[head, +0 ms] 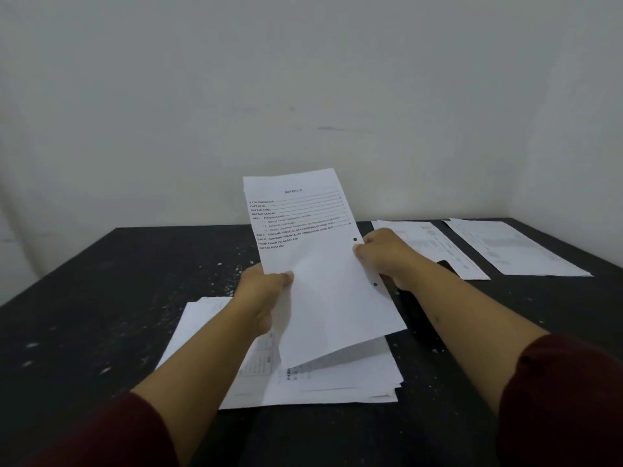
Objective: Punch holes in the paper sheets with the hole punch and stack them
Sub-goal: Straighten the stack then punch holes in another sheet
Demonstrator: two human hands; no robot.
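White printed sheet [323,264], two holes on its right edge, held above paper stack [303,382]; pinched by left hand [266,288] and right hand [387,254]. Dark object [409,298] beneath, possibly hole punch.

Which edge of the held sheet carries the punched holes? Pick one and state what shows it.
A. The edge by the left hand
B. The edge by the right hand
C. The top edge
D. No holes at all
B: two dark round holes sit along the side of the held sheet that the right hand pinches, while the side gripped by the left hand shows none.
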